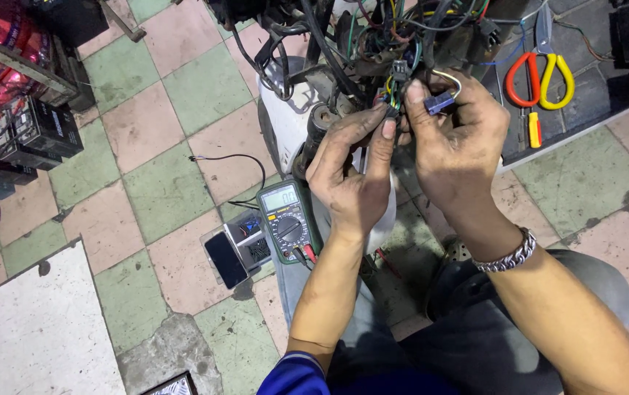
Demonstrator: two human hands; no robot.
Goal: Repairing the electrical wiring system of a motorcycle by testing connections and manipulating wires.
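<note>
My left hand (354,172) pinches a cluster of coloured wires (391,95) with thumb and forefinger, just under a black plug on the wire harness (373,36) of a stripped scooter. My right hand (457,150), a metal bracelet on its wrist, grips a small dark blue connector (440,104) with a white wire looping off it, right beside the left fingertips. Both hands are grimy. Below the left hand a green digital multimeter (287,219) lies face up, its red and black leads plugged in.
A phone (225,259) and a small parts box (253,238) lie beside the meter on the pink and green tiled floor. Red and yellow handled shears (541,80) rest on a dark mat at upper right. Batteries (43,132) are stacked at left. A loose black wire (234,164) crosses the tiles.
</note>
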